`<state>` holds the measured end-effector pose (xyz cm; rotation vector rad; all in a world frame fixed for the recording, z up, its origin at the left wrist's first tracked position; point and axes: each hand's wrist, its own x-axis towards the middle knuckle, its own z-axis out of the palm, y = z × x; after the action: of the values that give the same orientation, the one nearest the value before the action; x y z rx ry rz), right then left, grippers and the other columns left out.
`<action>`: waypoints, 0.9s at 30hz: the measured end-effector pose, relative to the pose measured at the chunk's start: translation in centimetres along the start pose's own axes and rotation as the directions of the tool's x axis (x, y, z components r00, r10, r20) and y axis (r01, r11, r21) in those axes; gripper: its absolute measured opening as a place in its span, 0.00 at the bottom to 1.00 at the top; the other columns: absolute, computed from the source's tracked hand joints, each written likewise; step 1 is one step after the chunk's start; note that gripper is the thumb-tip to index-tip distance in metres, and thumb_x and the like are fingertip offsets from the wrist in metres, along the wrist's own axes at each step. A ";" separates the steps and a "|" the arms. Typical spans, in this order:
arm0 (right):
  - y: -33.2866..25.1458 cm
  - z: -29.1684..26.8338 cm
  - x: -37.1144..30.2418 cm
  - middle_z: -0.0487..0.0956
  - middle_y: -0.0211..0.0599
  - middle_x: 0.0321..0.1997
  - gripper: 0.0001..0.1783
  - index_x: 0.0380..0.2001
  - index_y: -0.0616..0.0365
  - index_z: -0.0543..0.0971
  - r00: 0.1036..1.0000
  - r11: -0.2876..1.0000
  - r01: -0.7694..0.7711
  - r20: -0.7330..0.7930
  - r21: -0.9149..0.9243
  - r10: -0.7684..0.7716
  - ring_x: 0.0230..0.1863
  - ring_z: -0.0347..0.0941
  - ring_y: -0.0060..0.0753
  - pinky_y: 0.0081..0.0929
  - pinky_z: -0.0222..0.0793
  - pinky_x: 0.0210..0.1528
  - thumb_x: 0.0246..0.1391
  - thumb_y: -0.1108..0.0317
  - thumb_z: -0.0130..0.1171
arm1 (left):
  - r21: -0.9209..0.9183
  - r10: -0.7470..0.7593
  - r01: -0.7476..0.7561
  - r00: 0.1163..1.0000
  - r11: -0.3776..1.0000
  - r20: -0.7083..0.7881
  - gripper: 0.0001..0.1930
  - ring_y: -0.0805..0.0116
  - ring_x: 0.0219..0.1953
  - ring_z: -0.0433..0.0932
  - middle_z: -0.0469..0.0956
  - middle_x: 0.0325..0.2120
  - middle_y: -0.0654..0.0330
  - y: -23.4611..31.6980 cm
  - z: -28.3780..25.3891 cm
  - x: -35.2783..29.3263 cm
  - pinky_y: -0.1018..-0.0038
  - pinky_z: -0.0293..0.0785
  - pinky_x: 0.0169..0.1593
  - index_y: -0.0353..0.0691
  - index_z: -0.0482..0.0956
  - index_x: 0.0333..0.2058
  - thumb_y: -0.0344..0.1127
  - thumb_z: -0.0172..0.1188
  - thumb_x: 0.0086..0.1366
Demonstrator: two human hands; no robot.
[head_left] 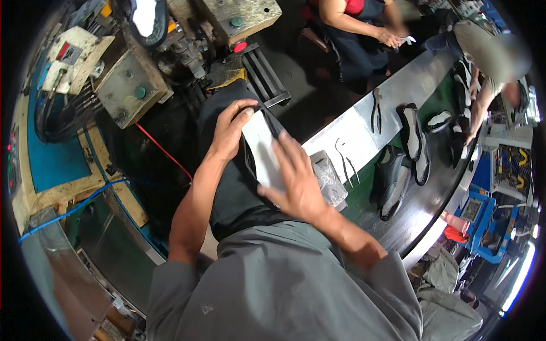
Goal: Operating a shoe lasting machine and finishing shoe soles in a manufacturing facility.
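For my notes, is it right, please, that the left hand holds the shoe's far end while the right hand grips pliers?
Not quite: in the head view, the right hand is open over the shoe; pliers lie on the bench.

The shirt (307, 284) is grey and short-sleeved, with a small pale mark (207, 310), above dark trousers (230, 202).

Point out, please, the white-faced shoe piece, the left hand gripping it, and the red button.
White-faced shoe piece (259, 149): head view, its white face.
Left hand (227, 134): head view, middle of the hand.
Red button (240, 46): head view, its cap.
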<state>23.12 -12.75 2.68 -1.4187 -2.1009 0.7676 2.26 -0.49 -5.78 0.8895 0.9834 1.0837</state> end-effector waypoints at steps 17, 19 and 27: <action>-0.1 1.4 -0.4 0.50 0.65 0.86 0.44 0.74 0.36 0.77 0.988 0.956 0.069 0.152 -0.286 -0.026 0.68 0.66 0.79 0.65 0.76 0.66 0.52 0.60 0.79 | 0.344 -0.091 0.161 0.973 0.925 -0.211 0.47 0.49 0.71 0.72 0.66 0.75 0.43 -3.7 2.7 -8.0 0.59 0.70 0.72 0.35 0.47 0.83 0.43 0.64 0.76; 0.0 1.9 -0.3 0.52 0.65 0.86 0.50 0.78 0.41 0.70 0.991 0.980 -0.067 0.102 -0.186 0.087 0.67 0.66 0.79 0.65 0.76 0.65 0.51 0.58 0.79 | 0.022 -0.251 0.260 0.949 0.965 -0.192 0.43 0.52 0.72 0.71 0.68 0.74 0.46 -0.3 4.7 -9.4 0.59 0.71 0.72 0.40 0.50 0.83 0.37 0.60 0.76; -1.3 -0.5 1.8 0.46 0.65 0.87 0.51 0.79 0.33 0.70 0.928 0.930 -0.030 0.335 -0.366 0.162 0.65 0.70 0.76 0.59 0.82 0.61 0.51 0.56 0.79 | -0.472 -0.406 0.349 0.914 0.810 -0.019 0.46 0.55 0.71 0.75 0.71 0.73 0.53 1.5 4.4 -9.6 0.56 0.78 0.67 0.49 0.53 0.83 0.19 0.49 0.66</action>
<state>22.01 -11.40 4.13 -1.6862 -2.5712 0.7591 4.34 -9.88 -1.16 0.2227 0.8977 0.9694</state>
